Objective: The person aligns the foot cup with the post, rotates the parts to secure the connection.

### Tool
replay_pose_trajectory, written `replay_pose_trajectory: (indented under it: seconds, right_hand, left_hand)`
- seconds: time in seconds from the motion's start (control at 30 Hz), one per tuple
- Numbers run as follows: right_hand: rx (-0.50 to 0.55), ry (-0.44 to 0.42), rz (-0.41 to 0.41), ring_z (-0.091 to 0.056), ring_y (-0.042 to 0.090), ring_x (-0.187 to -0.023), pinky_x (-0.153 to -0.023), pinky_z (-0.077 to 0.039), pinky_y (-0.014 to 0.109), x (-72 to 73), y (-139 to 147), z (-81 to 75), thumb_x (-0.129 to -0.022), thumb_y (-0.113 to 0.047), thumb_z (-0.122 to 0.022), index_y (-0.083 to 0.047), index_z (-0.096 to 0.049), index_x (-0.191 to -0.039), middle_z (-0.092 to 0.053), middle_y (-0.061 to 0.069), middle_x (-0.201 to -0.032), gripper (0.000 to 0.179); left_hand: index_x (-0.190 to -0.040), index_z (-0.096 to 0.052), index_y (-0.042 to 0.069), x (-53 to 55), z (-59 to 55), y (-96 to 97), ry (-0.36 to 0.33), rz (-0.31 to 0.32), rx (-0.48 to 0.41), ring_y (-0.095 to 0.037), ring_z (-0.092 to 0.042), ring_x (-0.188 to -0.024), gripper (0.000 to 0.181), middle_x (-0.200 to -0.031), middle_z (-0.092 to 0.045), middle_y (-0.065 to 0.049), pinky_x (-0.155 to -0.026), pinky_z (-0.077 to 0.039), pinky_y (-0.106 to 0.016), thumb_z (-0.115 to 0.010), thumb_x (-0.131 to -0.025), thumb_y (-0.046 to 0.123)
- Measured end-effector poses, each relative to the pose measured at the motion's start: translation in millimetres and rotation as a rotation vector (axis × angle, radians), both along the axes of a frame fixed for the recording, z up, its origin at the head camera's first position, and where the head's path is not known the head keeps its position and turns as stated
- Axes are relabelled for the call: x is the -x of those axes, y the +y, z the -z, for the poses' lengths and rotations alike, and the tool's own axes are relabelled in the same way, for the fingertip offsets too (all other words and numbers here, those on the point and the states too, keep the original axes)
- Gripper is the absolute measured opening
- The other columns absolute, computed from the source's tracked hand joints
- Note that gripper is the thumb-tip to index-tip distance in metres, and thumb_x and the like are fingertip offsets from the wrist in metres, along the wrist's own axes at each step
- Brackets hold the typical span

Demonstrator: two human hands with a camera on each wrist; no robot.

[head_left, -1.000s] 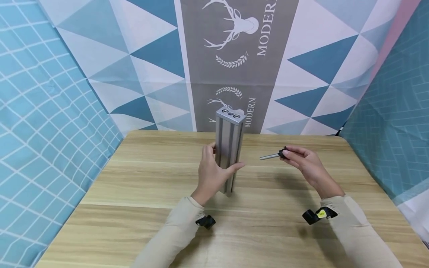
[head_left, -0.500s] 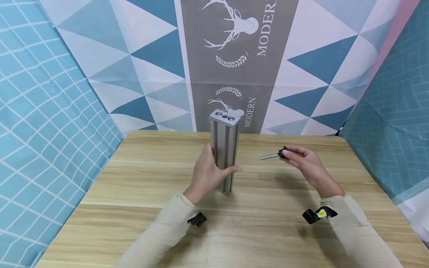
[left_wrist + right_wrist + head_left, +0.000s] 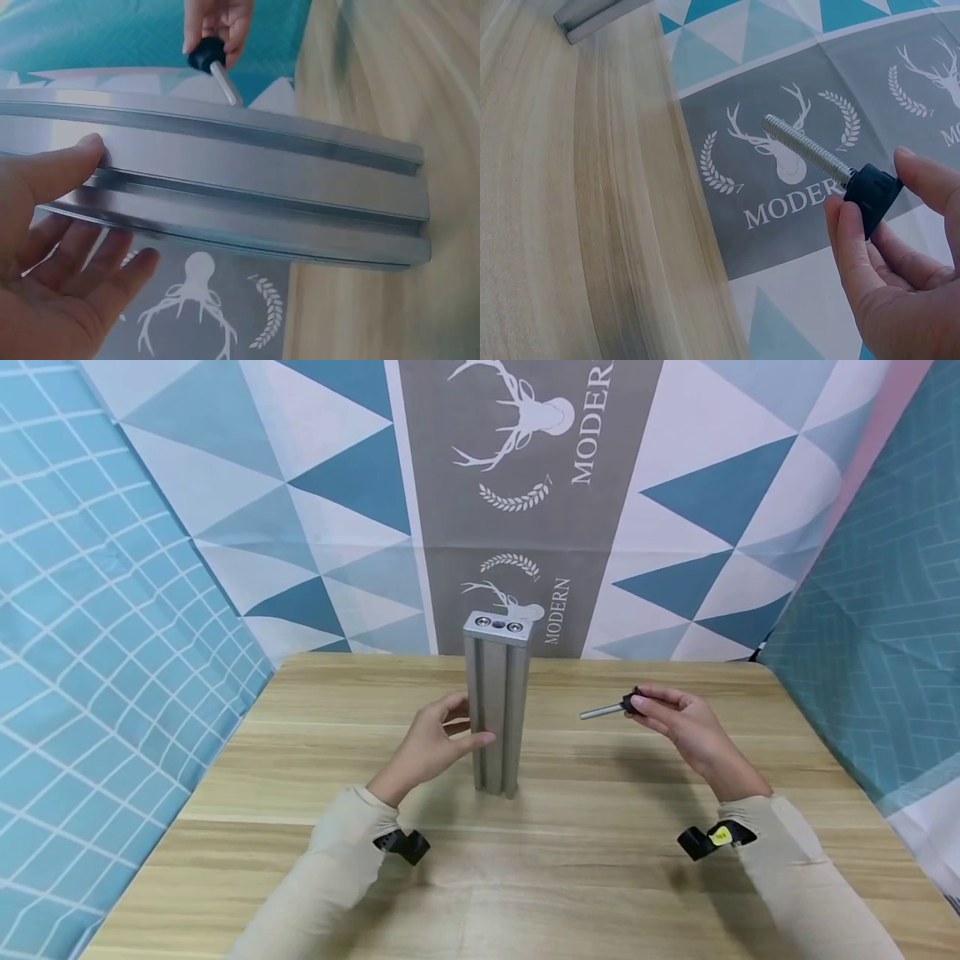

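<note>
The metal profile [image 3: 495, 693] stands upright on the wooden table [image 3: 570, 860], with its end plate [image 3: 491, 636] uppermost. The left hand [image 3: 435, 739] is positioned at the person's left of the profile, thumb laid over the front face and remaining fingers relaxed and loosely spread at the edge; from here I cannot tell whether they press on it. The right hand [image 3: 678, 718], apart from the profile, pinches the black knob [image 3: 871, 196] between thumb and fingers, its threaded rod [image 3: 806, 150] directed toward the profile, above the table
</note>
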State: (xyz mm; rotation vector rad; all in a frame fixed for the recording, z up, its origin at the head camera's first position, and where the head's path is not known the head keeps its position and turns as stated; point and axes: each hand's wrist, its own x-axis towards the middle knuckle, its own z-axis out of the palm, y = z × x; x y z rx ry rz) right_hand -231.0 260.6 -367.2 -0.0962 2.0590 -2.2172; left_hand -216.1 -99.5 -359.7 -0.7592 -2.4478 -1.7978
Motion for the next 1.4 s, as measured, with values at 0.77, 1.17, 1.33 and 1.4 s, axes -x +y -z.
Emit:
replay_pose_trajectory:
  seconds: [0.77, 1.17, 1.33, 1.4]
  right_hand:
    - [0.043, 0.053, -0.035, -0.068, 0.008, -0.093, -0.084, -0.050, 0.021, -1.2, -0.7, -32.4, -0.091, -0.012, -0.065, -0.004, -0.057, -0.118, -0.063, -0.002, -0.106, 0.029]
    - [0.098, 0.337, -0.113, -0.069, 0.014, -0.095, -0.085, -0.050, 0.021, -8.0, -14.5, -118.9, -0.094, 0.000, -0.057, -0.002, -0.064, -0.120, -0.066, 0.004, -0.113, 0.027]
    - [0.203, 0.444, -0.236, -0.068, 0.020, -0.097, -0.089, -0.049, 0.027, -16.4, -26.5, -158.9, -0.093, 0.009, -0.050, 0.006, -0.061, -0.121, -0.062, 0.013, -0.117, 0.030]
    - [0.214, 0.466, -0.276, -0.067, 0.021, -0.100, -0.090, -0.048, 0.028, -18.4, -32.2, -170.7, -0.093, 0.011, -0.049, 0.007, -0.061, -0.122, -0.061, 0.015, -0.119, 0.031]
  left_hand:
    - [-0.100, -0.065, 0.002, -11.6, 4.8, 22.7, -0.017, -0.078, -0.072, -0.022, -0.069, -0.088, 0.033, -0.096, -0.069, -0.010, -0.078, -0.054, -0.027, -0.082, -0.073, 0.007]
    - [-0.105, -0.066, 0.003, -10.0, 6.1, 26.5, -0.010, -0.056, -0.045, -0.022, -0.068, -0.092, 0.035, -0.098, -0.069, -0.010, -0.082, -0.053, -0.029, -0.081, -0.074, 0.008]
    - [-0.110, -0.066, 0.005, -11.0, 4.9, 23.8, -0.024, -0.048, -0.022, -0.023, -0.068, -0.096, 0.038, -0.100, -0.069, -0.009, -0.080, -0.054, -0.028, -0.081, -0.075, 0.010]
    - [-0.110, -0.066, 0.005, -10.9, 4.1, 23.0, -0.026, -0.048, -0.014, -0.023, -0.068, -0.096, 0.038, -0.101, -0.069, -0.009, -0.080, -0.053, -0.028, -0.081, -0.075, 0.011]
